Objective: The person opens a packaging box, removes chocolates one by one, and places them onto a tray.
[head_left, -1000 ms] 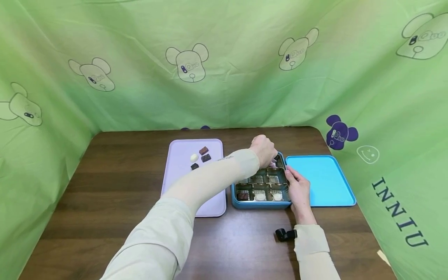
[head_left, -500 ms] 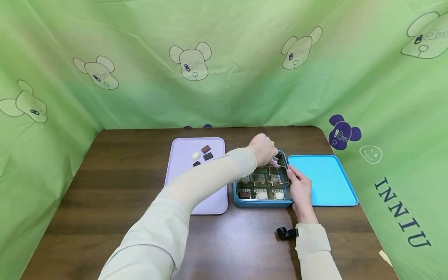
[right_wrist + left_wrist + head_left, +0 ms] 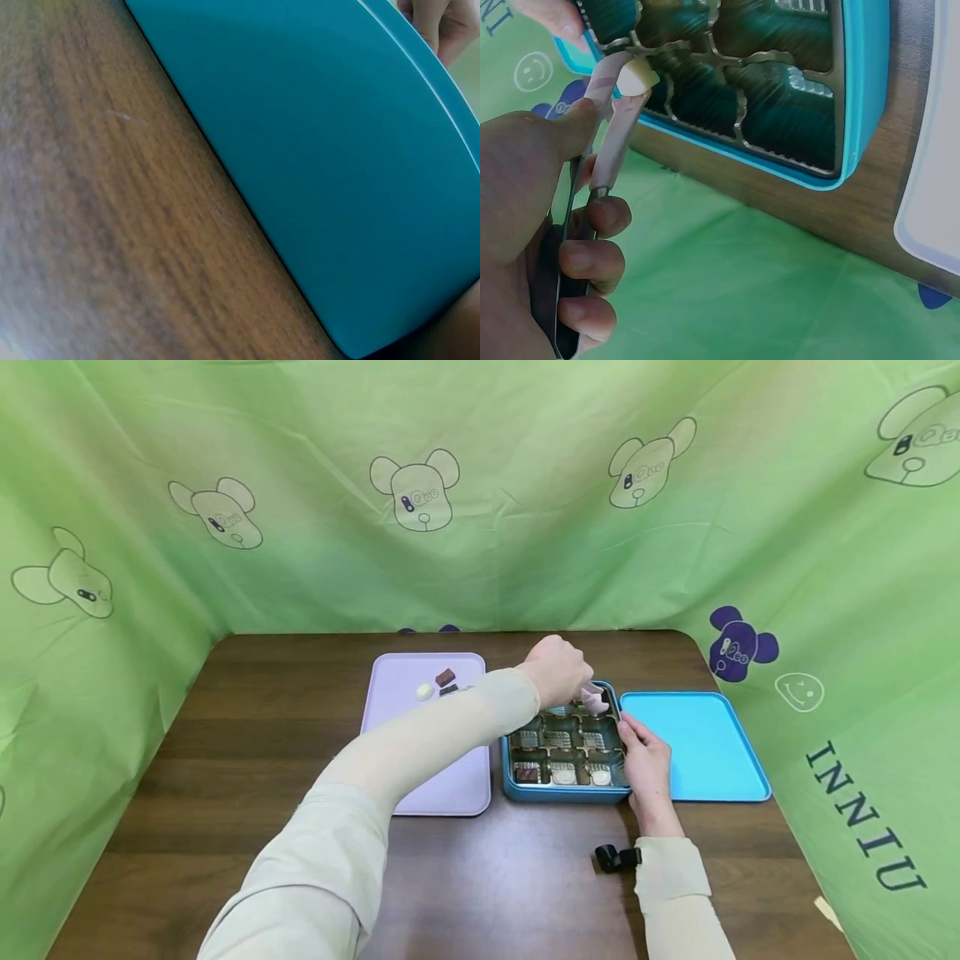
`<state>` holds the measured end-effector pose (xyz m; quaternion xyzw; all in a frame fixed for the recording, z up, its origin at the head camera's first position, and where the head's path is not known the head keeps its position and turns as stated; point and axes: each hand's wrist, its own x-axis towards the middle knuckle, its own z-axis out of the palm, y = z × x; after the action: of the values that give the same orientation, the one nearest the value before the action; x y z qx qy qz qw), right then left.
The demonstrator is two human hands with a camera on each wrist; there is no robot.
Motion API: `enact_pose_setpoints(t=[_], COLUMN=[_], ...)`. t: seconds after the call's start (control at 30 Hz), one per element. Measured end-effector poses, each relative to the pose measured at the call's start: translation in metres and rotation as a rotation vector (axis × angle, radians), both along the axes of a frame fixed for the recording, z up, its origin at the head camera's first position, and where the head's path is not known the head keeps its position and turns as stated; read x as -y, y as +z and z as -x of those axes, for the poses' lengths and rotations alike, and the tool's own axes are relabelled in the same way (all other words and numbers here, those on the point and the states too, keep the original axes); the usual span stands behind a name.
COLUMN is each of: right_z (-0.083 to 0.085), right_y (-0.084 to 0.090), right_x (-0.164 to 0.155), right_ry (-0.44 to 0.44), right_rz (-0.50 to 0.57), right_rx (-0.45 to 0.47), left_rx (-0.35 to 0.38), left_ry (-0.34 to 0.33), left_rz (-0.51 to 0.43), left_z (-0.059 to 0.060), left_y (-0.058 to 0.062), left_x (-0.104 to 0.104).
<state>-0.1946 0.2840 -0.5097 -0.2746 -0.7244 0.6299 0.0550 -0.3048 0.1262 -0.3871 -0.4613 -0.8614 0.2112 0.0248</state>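
My left hand (image 3: 555,672) holds a pair of tongs (image 3: 615,146) with pale pink tips, fingers and thumb curled round the dark handle. A cream-white chocolate (image 3: 636,77) sits between the tips, over the back right corner of a blue box (image 3: 566,795). Inside the box, a divided tray (image 3: 577,752) has a dark chocolate (image 3: 527,772) and two white chocolates (image 3: 563,774) in its front row. My right hand (image 3: 647,764) grips the box's right side, thumb at the rim. The right wrist view mostly shows the box's blue wall (image 3: 315,165).
A lilac tray (image 3: 450,789) left of the box bears a white chocolate (image 3: 424,692) and dark ones (image 3: 446,677), partly hidden by my left forearm. A bright blue lid (image 3: 712,747) lies to the right. Green cloth (image 3: 495,552) hangs behind the table.
My left hand has risen and drawn slightly left, bringing the tongs' pink tips into clearer view above the back right compartment. The right hand keeps its grip on the box.
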Motion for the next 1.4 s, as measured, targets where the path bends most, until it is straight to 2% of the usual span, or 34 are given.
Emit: enact_pose_setpoints(t=[0.17,0.33,0.8,1.1,1.4], right_z=[0.0,0.0,0.0,0.0,-0.001], right_y=[-0.002,-0.001,-0.001,-0.001,-0.002], right_x=[0.0,0.0,0.0,0.001,0.001], right_ry=[0.003,0.001,-0.003,0.003,0.004], right_rz=[-0.007,-0.011,-0.013,-0.007,-0.015], right_rx=[0.001,0.0,0.007,-0.009,-0.014], left_rx=[0.012,0.023,0.041,0.038,-0.007], left_ry=[-0.011,0.008,0.052,0.085,0.101], left_rz=[-0.04,-0.065,-0.137,-0.207,-0.222], left_z=[0.0,0.001,0.008,0.01,0.011], left_y=[0.01,0.017,0.025,0.037,0.035], left_x=[0.006,0.015,0.036,0.063,0.091])
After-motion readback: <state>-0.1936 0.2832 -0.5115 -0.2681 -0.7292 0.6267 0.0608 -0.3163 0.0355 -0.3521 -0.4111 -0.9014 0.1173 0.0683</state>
